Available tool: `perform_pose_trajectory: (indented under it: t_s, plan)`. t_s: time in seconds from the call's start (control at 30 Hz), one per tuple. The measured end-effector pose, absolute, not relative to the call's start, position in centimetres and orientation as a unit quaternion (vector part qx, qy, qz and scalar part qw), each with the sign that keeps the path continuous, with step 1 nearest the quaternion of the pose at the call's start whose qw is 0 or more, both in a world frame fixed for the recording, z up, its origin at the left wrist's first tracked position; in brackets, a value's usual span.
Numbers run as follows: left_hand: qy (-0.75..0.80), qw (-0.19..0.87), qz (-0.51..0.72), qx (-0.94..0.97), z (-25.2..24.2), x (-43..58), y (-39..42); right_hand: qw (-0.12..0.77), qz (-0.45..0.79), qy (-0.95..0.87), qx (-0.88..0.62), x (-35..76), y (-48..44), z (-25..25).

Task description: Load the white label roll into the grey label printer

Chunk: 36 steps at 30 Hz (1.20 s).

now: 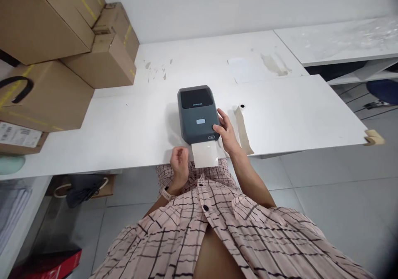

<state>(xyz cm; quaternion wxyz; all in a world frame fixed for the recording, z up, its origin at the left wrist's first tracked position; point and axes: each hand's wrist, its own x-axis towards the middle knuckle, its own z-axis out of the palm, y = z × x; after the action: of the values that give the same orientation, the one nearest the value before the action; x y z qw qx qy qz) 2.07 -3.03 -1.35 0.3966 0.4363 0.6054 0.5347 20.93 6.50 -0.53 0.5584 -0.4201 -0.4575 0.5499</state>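
1. White table (124, 134) carries a grey label printer (197, 114) at its near edge, cardboard boxes (62, 55) well to the left.
2. Label (205, 154) hangs from the printer's front slot, overhanging the table edge, between both hands.
3. Right hand (226, 133), fingers open, rests on the printer's front right corner.
4. Left hand (179, 163), loosely curled, sits just left of the label, seemingly holding nothing.
5. Open table lies to the right, past a paper strip (243, 130).

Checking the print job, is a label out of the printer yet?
Out: a white label hangs from the printer's front slot, past the table edge.

Printer (198, 114) logo text too small; boxes (46, 26) cut off left.
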Motion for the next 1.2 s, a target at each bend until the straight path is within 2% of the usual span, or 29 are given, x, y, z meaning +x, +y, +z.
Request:
perform_pose_trajectory:
  t_s: [0.17,0.27,0.4,0.5,0.6,0.73,0.83,0.9,0.97,1.1,1.2]
  plan:
    - [0.539,0.6,0.413,0.424,0.4,2.4,-2.8,0.56,0.549,-0.456,-0.421,20.9,6.5,-0.4]
    - [0.513,0.657,0.393,0.387,1.7,2.5,-1.9,0.559,0.549,-0.457,-0.421,20.9,6.6,-0.5]
    - [0.536,0.62,0.379,0.428,1.5,2.2,-1.4,0.559,0.484,-0.506,-0.445,20.8,5.9,0.3]
    - [0.554,0.586,0.356,0.472,0.6,1.8,-1.5,0.554,0.29,-0.616,-0.48,20.7,4.9,2.0]
    - [0.548,0.56,0.349,0.514,0.2,0.9,-2.0,0.49,0.141,-0.733,-0.45,20.4,4.1,3.6]
    - [0.585,0.473,0.407,0.518,0.6,-0.7,-2.4,0.392,0.089,-0.801,-0.444,19.1,4.0,4.7]
    - [0.626,0.338,0.495,0.5,1.5,-0.8,-1.5,0.352,0.082,-0.822,-0.439,18.1,4.3,5.4]
    - [0.607,0.301,0.53,0.51,1.9,-0.1,-0.6,0.354,0.093,-0.823,-0.433,17.9,4.6,5.7]
    - [0.573,0.336,0.536,0.522,2.1,0.9,0.1,0.398,0.124,-0.797,-0.436,18.3,4.5,5.3]
    - [0.549,0.439,0.511,0.495,1.4,2.2,0.3,0.557,0.259,-0.625,-0.482,19.9,3.2,2.3]
    - [0.538,0.453,0.513,0.492,0.3,2.1,0.1,0.596,0.37,-0.514,-0.493,20.3,2.2,-0.1]
